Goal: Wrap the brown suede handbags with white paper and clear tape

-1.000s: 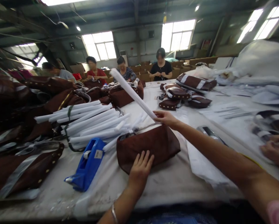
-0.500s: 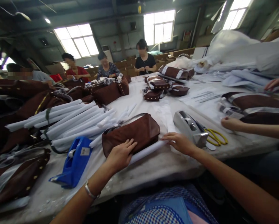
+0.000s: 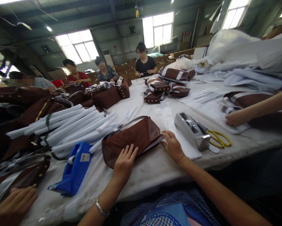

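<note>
- White roll (image 3: 154,143) now mostly hidden by brown bag (image 3: 133,135)!
- Our L hand (image 3: 125,163) flat on bag.
- Our R hand (image 3: 174,147) curled, bag's R end; can't tell grip.

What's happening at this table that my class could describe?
A person's left hand rests on a brown bag. Their right hand is at its right end, where a white strip shows along the lower edge. A blue tape dispenser stands left, a grey one right. Farther right, a co-worker's hand is by another bag.
</note>
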A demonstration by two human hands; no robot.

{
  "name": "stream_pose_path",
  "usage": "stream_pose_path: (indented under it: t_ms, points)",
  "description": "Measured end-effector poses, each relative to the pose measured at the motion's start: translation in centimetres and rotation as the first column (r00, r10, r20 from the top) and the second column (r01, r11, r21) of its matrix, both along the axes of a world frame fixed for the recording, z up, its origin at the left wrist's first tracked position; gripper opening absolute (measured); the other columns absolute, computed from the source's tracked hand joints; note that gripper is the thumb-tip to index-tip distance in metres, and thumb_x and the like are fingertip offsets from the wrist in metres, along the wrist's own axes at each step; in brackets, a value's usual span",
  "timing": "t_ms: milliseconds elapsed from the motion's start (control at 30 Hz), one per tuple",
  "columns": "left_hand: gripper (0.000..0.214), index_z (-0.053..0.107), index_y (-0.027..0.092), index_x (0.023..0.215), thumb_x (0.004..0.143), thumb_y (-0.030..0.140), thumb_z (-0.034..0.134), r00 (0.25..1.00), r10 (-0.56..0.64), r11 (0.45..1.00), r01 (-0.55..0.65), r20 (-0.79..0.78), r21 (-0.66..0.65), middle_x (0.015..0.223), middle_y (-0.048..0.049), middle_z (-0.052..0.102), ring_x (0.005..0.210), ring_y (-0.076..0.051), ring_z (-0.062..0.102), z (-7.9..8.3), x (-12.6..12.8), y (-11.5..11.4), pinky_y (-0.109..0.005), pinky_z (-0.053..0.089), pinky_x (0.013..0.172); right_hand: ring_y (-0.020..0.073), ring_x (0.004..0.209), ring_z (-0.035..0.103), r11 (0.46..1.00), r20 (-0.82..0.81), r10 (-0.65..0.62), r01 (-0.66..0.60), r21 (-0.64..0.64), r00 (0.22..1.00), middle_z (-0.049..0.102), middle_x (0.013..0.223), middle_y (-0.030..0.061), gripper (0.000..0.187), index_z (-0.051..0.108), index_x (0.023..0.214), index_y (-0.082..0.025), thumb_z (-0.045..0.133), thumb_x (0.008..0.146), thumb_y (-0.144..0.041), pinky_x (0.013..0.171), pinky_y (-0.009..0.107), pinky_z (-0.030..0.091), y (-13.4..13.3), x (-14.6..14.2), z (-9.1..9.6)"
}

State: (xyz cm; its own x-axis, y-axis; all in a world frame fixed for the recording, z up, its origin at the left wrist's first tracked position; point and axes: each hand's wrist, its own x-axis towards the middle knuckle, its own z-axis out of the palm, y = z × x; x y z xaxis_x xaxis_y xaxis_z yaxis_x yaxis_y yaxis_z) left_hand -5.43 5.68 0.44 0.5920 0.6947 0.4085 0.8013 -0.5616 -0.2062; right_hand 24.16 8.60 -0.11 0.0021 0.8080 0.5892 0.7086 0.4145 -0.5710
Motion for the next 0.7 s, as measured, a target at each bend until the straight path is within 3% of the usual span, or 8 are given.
stream_pose_path:
  t_ms: [100, 167, 267, 333, 400, 533, 700]
  points:
    - [0.059, 0.045, 0.02, 0.148, 0.092, 0.005, 0.041, 1.0, 0.018, 0.999, -0.018, 0.001, 0.042, 0.152, -0.0105, 0.047, 0.136, -0.03, 0.05, -0.5, 0.3, -0.3, -0.046, 0.048, 0.11, 0.0285, 0.118, 0.057, 0.996, -0.237, -0.065, 0.048, -0.077, 0.969, 0.059, 0.12, 0.0132, 0.025, 0.057, 0.111, -0.022, 0.059, 0.087, -0.024, 0.104, 0.05, 0.05, -1.6, 0.1, 0.2]
    - [0.059, 0.047, 0.019, 0.147, 0.09, 0.003, 0.041, 0.999, 0.037, 0.998, -0.037, 0.015, 0.051, 0.151, -0.0107, 0.047, 0.136, -0.03, 0.051, -0.6, 0.5, -0.5, -0.046, 0.048, 0.109, 0.0281, 0.115, 0.061, 0.971, -0.46, -0.135, 0.025, -0.238, 0.878, 0.059, 0.121, 0.0125, 0.031, 0.055, 0.113, -0.023, 0.064, 0.085, -0.034, 0.1, 0.048, 0.054, -3.0, -0.3, -0.1]
    - [0.057, 0.051, 0.019, 0.144, 0.09, 0.003, 0.042, 0.998, 0.054, 0.997, -0.056, 0.037, 0.046, 0.151, -0.0113, 0.047, 0.135, -0.031, 0.051, -0.6, 0.9, -0.6, -0.047, 0.049, 0.109, 0.029, 0.12, 0.061, 0.871, -0.757, -0.272, -0.182, -0.456, 0.594, 0.061, 0.129, 0.0108, 0.046, 0.055, 0.116, -0.026, 0.075, 0.076, -0.039, 0.105, 0.049, 0.05, -4.7, -1.4, -0.3]
    - [0.055, 0.052, 0.019, 0.143, 0.09, 0.005, 0.044, 0.997, 0.059, 0.997, -0.061, 0.046, 0.042, 0.151, -0.0114, 0.047, 0.135, -0.031, 0.052, -0.5, 1.0, -0.7, -0.047, 0.05, 0.108, 0.0284, 0.123, 0.06, 0.8, -0.859, -0.327, -0.369, -0.473, 0.393, 0.062, 0.132, 0.0095, 0.051, 0.058, 0.117, -0.026, 0.079, 0.072, -0.037, 0.108, 0.047, 0.048, -5.2, -2.5, 0.0]
    - [0.052, 0.054, 0.019, 0.142, 0.091, 0.008, 0.046, 0.997, 0.062, 0.997, -0.064, 0.044, 0.041, 0.151, -0.0107, 0.047, 0.133, -0.03, 0.053, -0.4, 1.1, -0.7, -0.046, 0.05, 0.108, 0.0263, 0.124, 0.059, 0.758, -0.9, -0.33, -0.488, -0.432, 0.283, 0.063, 0.131, 0.008, 0.049, 0.061, 0.115, -0.026, 0.08, 0.07, -0.033, 0.106, 0.044, 0.048, -5.1, -3.4, 0.7]
    - [0.051, 0.054, 0.019, 0.141, 0.092, 0.009, 0.047, 0.997, 0.051, 0.998, -0.053, 0.056, 0.031, 0.149, -0.0095, 0.05, 0.131, -0.03, 0.055, -0.2, 1.0, -0.6, -0.045, 0.051, 0.106, 0.0189, 0.106, 0.063, 0.737, -0.925, -0.309, -0.56, -0.38, 0.22, 0.068, 0.108, 0.0025, 0.039, 0.064, 0.102, -0.024, 0.074, 0.065, -0.018, 0.094, 0.032, 0.052, -3.4, -4.5, 1.8]
    - [0.051, 0.052, 0.018, 0.143, 0.092, 0.01, 0.048, 0.994, 0.024, 0.999, -0.027, 0.108, 0.029, 0.149, -0.0084, 0.051, 0.131, -0.029, 0.056, -0.1, 0.2, -0.6, -0.045, 0.052, 0.107, 0.0131, 0.069, 0.059, 0.704, -0.907, -0.376, -0.579, -0.412, 0.189, 0.06, 0.071, -0.0031, 0.028, 0.058, 0.078, -0.021, 0.06, 0.055, -0.006, 0.072, 0.027, 0.052, -1.1, -5.4, 1.2]
